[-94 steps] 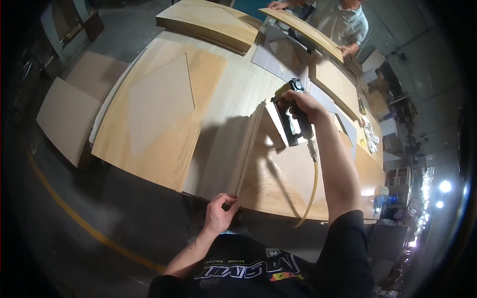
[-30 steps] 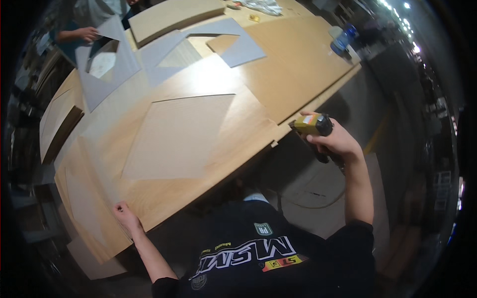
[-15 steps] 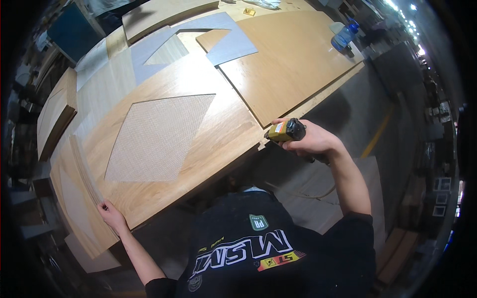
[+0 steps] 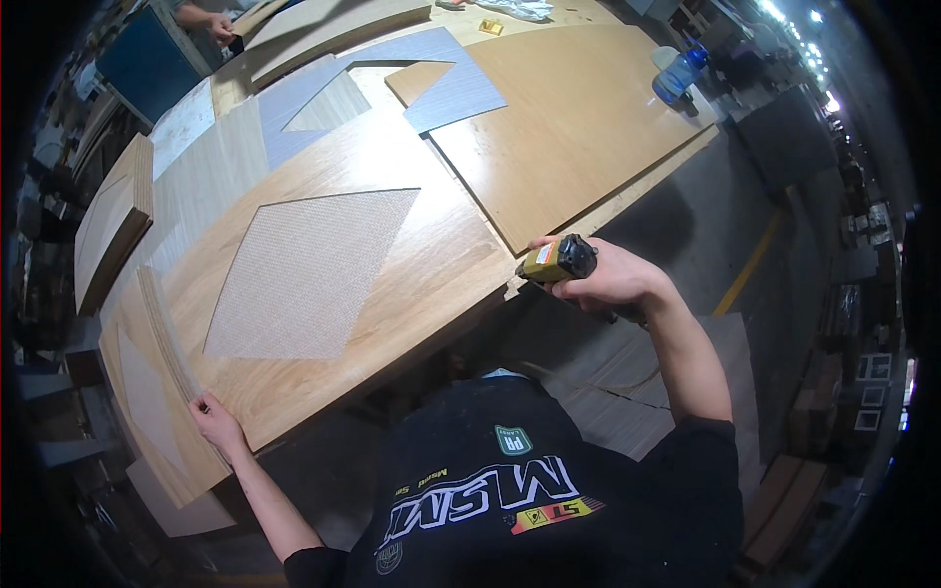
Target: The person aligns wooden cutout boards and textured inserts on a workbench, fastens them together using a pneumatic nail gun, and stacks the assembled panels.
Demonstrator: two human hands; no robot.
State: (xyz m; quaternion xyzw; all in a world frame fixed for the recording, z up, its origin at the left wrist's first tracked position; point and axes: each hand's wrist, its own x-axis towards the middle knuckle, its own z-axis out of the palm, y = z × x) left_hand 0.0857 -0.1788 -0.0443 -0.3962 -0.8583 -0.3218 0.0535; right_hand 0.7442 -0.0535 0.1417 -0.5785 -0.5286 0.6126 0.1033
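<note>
A light wood-grain panel point(image 4: 284, 392) lies on the bench, with a pale mesh-textured four-sided inset point(image 4: 304, 284) in its face. At its near left corner, my left hand point(image 4: 218, 423) grips the edge, fingers curled beside a stack of panels. Something small and dark shows at those fingertips, too small to name. My right hand point(image 4: 613, 274) is closed around an olive and black nail gun point(image 4: 554, 260). The tool's nose meets the panel's right corner, beside a plain tan board point(image 4: 559, 127). My palm and the tool's body hide its handle.
Stacked panels point(image 4: 152, 392) stand at the left, with another thick stack point(image 4: 116, 225) behind. A grey four-sided frame piece point(image 4: 470, 93) overlaps the tan board. A blue bottle point(image 4: 676, 76) is at the far right. Another person's hand point(image 4: 221, 27) shows at the far left.
Another person's hand and forearm have come into view at the far left. My two hands keep their places at the panel's corners, and the nail gun has shifted only slightly left.
</note>
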